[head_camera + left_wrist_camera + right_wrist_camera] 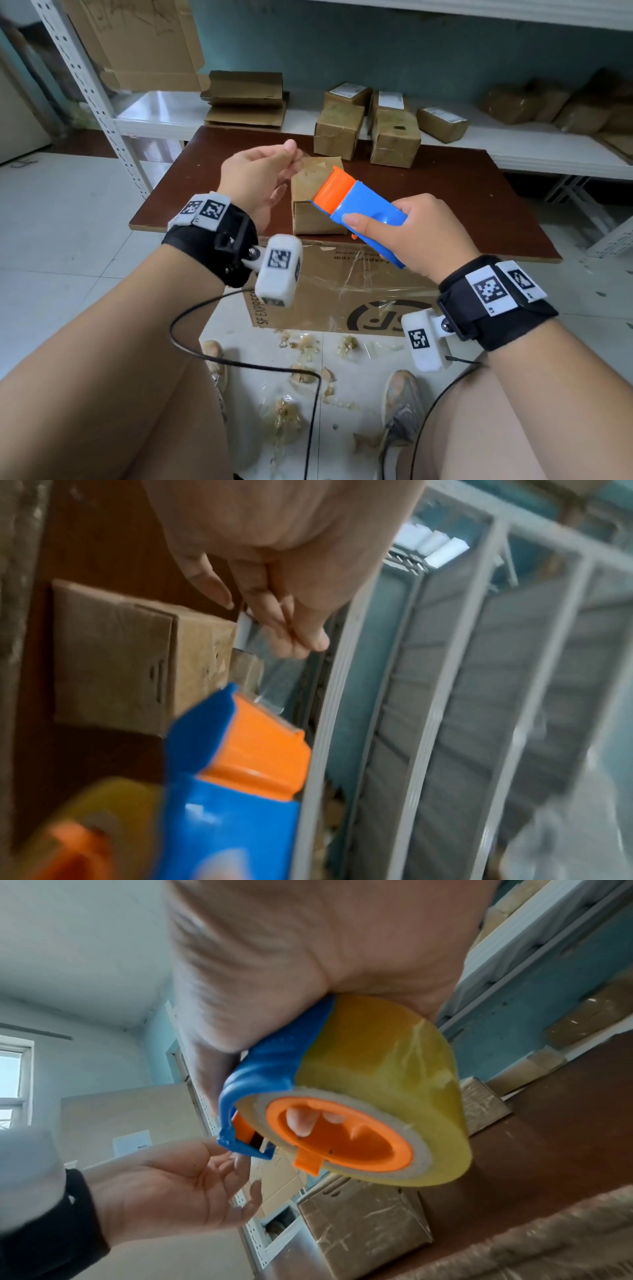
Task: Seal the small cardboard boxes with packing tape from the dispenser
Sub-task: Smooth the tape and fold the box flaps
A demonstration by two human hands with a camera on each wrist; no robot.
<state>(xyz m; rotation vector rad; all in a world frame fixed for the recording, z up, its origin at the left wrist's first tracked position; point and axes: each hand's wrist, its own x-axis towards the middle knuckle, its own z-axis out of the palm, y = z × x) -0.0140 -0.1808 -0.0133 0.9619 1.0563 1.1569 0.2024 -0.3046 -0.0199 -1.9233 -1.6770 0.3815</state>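
Item 1, tape dispenser point(363, 212) — blue plastic shell with orange cutter end and a yellowish tape roll point(383, 1085). Your right hand point(421, 233) wraps it fully, thumb on the blue top, fingers point(301, 1121) tucked into the orange hub. It hangs above the near edge of the table point(479, 192). Judged light and rigid; the smooth shell could slip, so the hub grip suits it. The cutter edge is likely sharp; keep your fingertips off it.

Item 2, tape end — thin clear film, probably sticky, prone to folding on itself. Your left hand point(263, 174) sits just beside the orange end with the fingers loosely curled and the thumb closed against them; whether tape is pinched there, you cannot tell.

Item 3, small cardboard box point(317, 198) — on the table directly below both hands, flaps down. Judged light and stiff-sided but easy to shove; steady it from the side when you press tape on.

Surroundings: wrapped boxes point(394, 140) at the table's far edge, flattened cardboard point(245, 99) and more parcels on the shelf point(513, 144) behind, a large printed carton point(342, 291) under the table, tape scraps point(284, 414) on the floor. Nothing stands between the dispenser and the box — only the wrist cables hang near your knees.
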